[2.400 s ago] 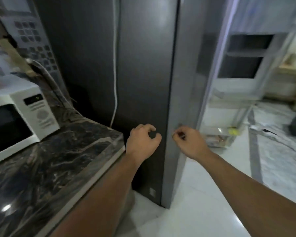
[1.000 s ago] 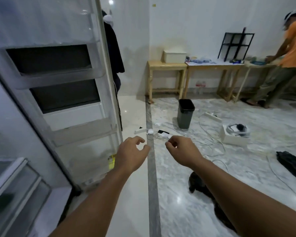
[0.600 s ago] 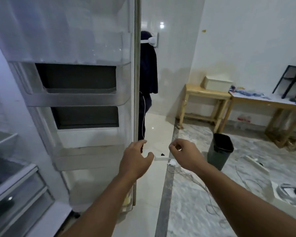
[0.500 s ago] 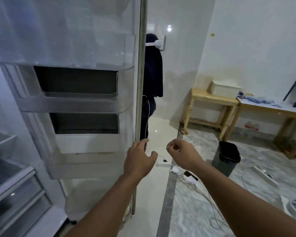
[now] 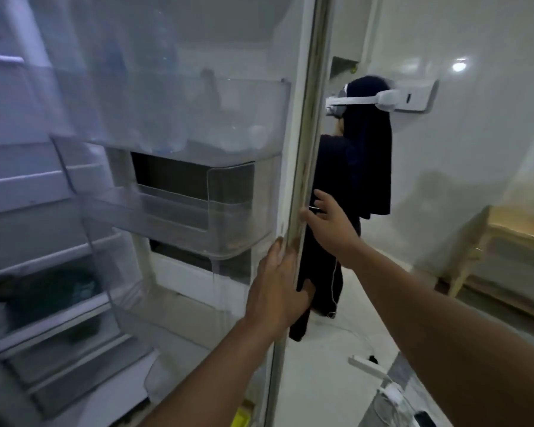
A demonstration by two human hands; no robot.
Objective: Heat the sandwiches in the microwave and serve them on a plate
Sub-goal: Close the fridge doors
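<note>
On fridge door (image 5: 302,167) edge, both hands: left (image 5: 279,285), right (image 5: 330,223).

**Whites, greys and one dark figure**

White inner lining on the fridge door (image 5: 296,124), faintly yellowed and speckled brown along its edge seal (image 5: 305,180). Clear, colourless plastic for the door bins (image 5: 228,217), with dark grey-black recesses behind them. Pale grey-white on the fridge shelves (image 5: 28,186), bluish in the dim light; something dark with a teal tinge in a lower drawer (image 5: 53,297), too blurred to identify. Dark navy, near black, on the clothing of a person (image 5: 364,167) past the door, crossed by a white headband strap (image 5: 361,101). Glossy white wall (image 5: 475,149). Pale wooden yellow on the side table (image 5: 512,238). Bright yellow-green scrap (image 5: 239,417) low at the door's foot. Plain surfaces throughout.
</note>
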